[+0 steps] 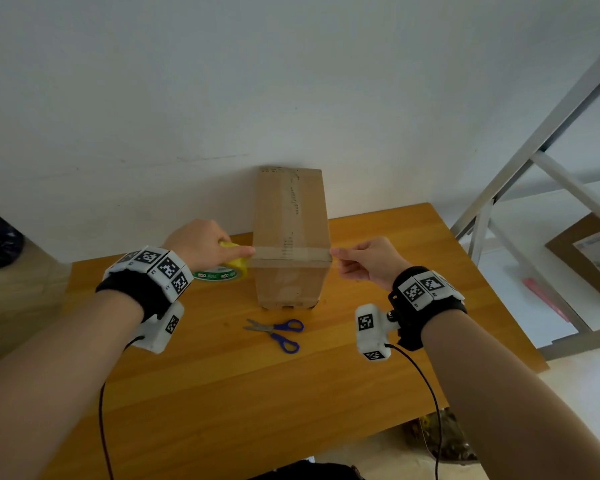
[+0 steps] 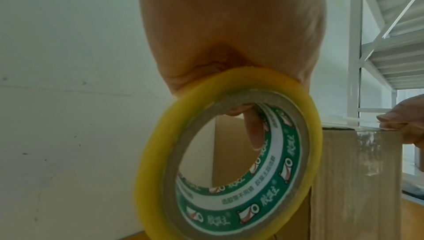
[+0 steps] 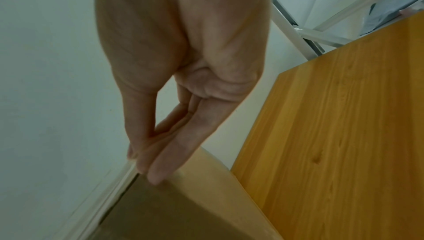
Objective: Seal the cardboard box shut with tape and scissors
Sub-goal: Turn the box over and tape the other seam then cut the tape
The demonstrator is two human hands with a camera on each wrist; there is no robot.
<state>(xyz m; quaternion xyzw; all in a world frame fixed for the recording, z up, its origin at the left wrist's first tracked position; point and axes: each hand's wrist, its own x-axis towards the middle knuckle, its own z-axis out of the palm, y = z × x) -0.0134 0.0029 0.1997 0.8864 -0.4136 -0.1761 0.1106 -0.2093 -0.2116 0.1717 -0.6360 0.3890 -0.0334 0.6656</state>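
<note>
**Tape stretched crosswise over the box, roll still attached**

While the cardboard box [image 1: 290, 237] stands on the wooden table [image 1: 222, 393] with its far end against the wall, a clear tape strip [image 1: 291, 252] runs across its top near the front edge, at right angles to the box's long axis. To the left of the box, the left hand [image 1: 201, 245] grips the yellow tape roll [image 2: 229, 153], one finger hooked through the core and the rest curled round the rim. To the right of the box, the right hand [image 1: 364, 259] pinches the strip's free end between thumb and fingertips [image 3: 158, 175], right at the box's upper right edge.

The strip seems stretched level with the box top; whether it is already stuck down cannot be told. In front of the box lie the blue-handled scissors [image 1: 278, 332], blades slightly apart and pointing left, handles toward the right. They sit roughly midway between the wrists. By my judgement the right hand would reach the handles more naturally once the free end is pressed onto the box's right side, while the cut belongs on the left side, between box and roll.
</note>
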